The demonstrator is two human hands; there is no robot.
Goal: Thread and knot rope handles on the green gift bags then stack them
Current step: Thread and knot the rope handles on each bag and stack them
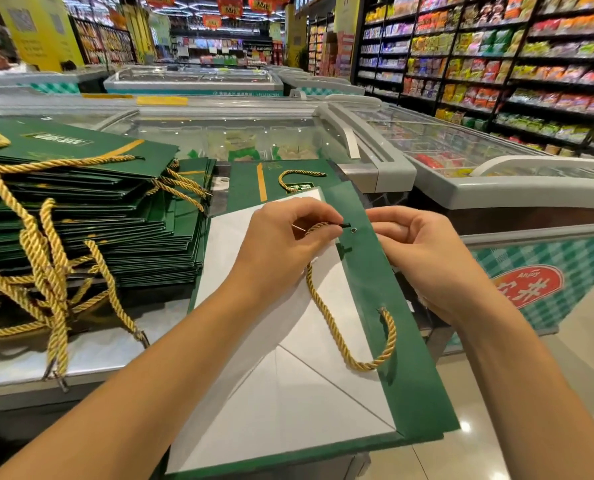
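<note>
A flat green gift bag (pixel 403 344) lies opened in front of me, its white inside (pixel 288 393) facing up. A gold rope (pixel 333 327) runs from the bag's near hole in a loop up to my left hand (pixel 281 244), which pinches the rope's black tip right beside the far eyelet (pixel 353 230). My right hand (pixel 423 258) grips the bag's green edge strip by that eyelet, fingers curled behind it. On the left stands a tall stack of green bags (pixel 91 202) with gold rope handles hanging out.
More green bags (pixel 254 181) lie under and beyond the open one, with a short gold rope on top. All rest on a glass-topped freezer chest (pixel 240 133). Another freezer (pixel 496 188) stands at right, with stocked shelves (pixel 531 64) behind it. Tiled floor (pixel 496 393) lies lower right.
</note>
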